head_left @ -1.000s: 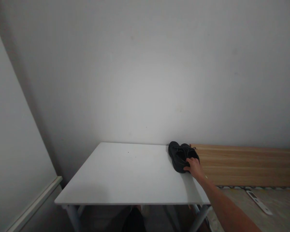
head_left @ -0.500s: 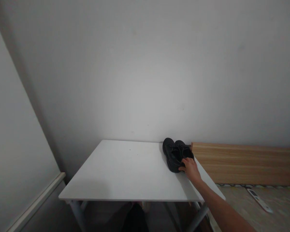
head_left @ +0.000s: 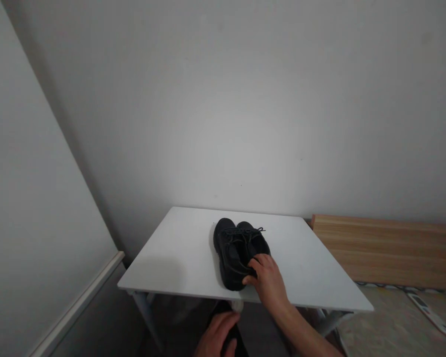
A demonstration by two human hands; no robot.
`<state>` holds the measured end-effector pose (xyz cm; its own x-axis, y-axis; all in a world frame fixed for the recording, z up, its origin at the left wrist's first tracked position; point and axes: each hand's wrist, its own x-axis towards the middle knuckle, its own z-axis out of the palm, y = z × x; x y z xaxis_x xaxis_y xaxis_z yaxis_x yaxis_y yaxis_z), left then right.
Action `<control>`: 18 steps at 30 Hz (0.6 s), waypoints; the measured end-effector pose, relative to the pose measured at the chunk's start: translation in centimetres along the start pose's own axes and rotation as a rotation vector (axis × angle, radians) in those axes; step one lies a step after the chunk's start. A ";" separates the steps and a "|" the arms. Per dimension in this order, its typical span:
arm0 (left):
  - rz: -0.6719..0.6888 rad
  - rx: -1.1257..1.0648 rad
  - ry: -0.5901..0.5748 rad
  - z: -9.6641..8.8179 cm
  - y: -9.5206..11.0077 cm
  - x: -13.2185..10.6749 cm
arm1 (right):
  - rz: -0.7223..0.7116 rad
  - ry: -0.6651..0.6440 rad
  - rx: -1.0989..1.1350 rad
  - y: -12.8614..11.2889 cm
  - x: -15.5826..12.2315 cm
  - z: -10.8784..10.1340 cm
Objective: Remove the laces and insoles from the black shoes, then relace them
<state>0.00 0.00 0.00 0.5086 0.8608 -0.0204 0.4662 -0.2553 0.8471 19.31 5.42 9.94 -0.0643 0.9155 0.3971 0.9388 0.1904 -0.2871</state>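
A pair of black lace-up shoes [head_left: 228,255] is at the middle of the white table [head_left: 186,258], side by side with toes toward the wall. My right hand [head_left: 265,277] grips both at the heels, its thumb by the left shoe's heel and its fingers over the right shoe's collar. Part of the right shoe's heel is hidden behind that hand. Below the table's front edge, my left hand [head_left: 217,337] is raised with fingers apart, holding nothing and not touching the shoes. A lace end sticks out to the right.
Behind the table stands a grey-white wall [head_left: 241,109]. At the right are a wooden board [head_left: 386,250] and a mattress-like surface [head_left: 386,322] with a white remote-like device [head_left: 429,313] on it. A white panel with a ledge [head_left: 82,302] borders the left side.
My right hand has brought the shoes from the table's back right corner to its middle, nearer the front edge. My left hand has come into view at the bottom. The camera view has shifted slightly.
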 end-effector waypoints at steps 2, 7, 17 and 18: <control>0.098 0.064 0.218 -1.3 1.0 0.5 | 0.014 -0.002 0.027 -2.9 -0.2 0.8; 0.054 0.232 0.615 -4.1 1.3 0.4 | 0.090 0.005 0.047 -8.2 -0.1 2.6; -0.028 0.264 0.626 -4.7 -1.0 0.4 | 0.028 -0.074 -0.062 -9.2 -1.4 3.9; -0.026 0.283 0.642 -4.8 -0.9 0.5 | 0.008 -0.081 -0.075 -8.8 -1.5 3.9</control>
<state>-3.64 2.80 1.75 0.0072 0.9358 0.3525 0.6877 -0.2606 0.6776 9.81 3.77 8.52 -0.0807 0.9430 0.3227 0.9618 0.1587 -0.2232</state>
